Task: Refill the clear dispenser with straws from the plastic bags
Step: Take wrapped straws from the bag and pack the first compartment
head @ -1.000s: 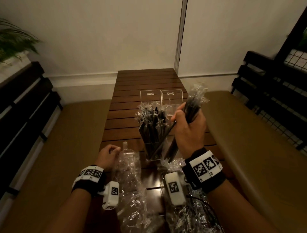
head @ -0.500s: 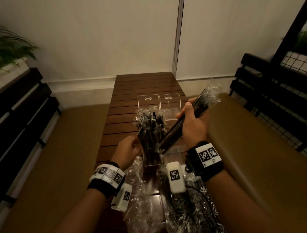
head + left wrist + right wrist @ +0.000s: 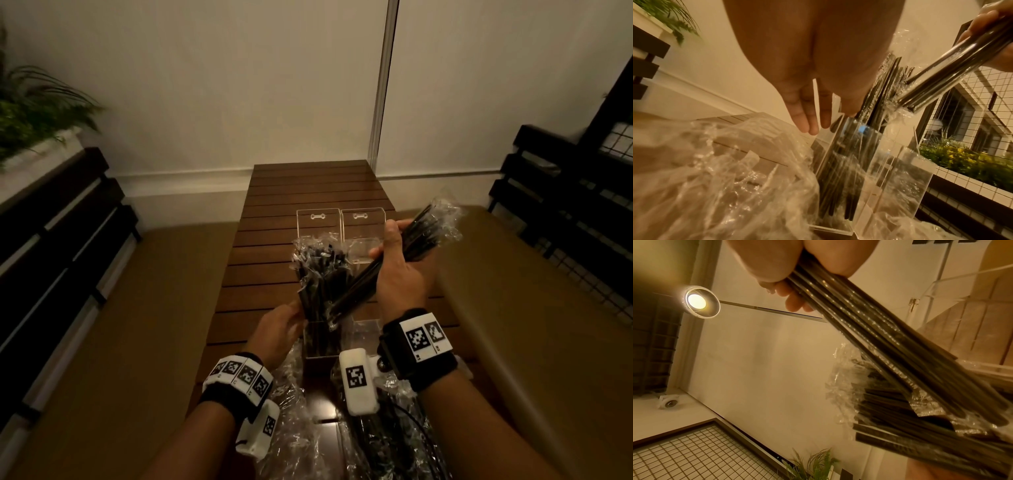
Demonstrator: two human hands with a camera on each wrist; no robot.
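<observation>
The clear two-compartment dispenser (image 3: 363,255) (image 3: 900,178) stands mid-table with both lids tipped back. Its left compartment is packed with upright black wrapped straws (image 3: 318,270) (image 3: 844,170) (image 3: 890,410); the right one looks empty. My right hand (image 3: 390,246) (image 3: 793,293) grips a bundle of black straws (image 3: 363,284) (image 3: 953,65) (image 3: 869,321) in crinkled plastic. The bundle slants from just above the dispenser's front up to the right. My left hand (image 3: 281,329) (image 3: 809,120) has straight fingers beside the dispenser's left wall, the thumb against the standing straws.
An empty crumpled plastic bag (image 3: 291,428) (image 3: 715,170) and a bag still holding straws (image 3: 387,445) lie on the near end of the slatted wooden table (image 3: 308,192). Cushioned benches (image 3: 120,325) (image 3: 531,308) flank it. A plant (image 3: 30,113) sits far left.
My left hand left the empty bag and came up to the dispenser's left side. My right hand tilted the straw bundle flatter, its top swinging out to the right.
</observation>
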